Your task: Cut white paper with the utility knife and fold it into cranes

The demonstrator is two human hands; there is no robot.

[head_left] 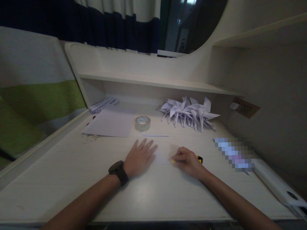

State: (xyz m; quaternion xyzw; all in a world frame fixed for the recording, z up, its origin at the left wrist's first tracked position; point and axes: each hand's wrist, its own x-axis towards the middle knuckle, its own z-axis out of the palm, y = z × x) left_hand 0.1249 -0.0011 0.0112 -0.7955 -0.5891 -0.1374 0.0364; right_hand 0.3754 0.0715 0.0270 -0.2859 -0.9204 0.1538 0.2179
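Note:
My left hand (140, 156) lies flat on the desk with fingers spread, pressing down a small white paper (162, 158). A black watch is on that wrist. My right hand (186, 160) is closed around a yellow and black utility knife (199, 158), its tip at the paper's right edge. A thin strip of white paper (155, 135) lies just beyond my hands.
A roll of clear tape (142, 123) and a stack of white sheets (110, 123) sit at the back left. Several folded paper pinwheels (190, 112) lie at the back right under a shelf (152, 82). A white power strip (278, 183) runs along the right edge.

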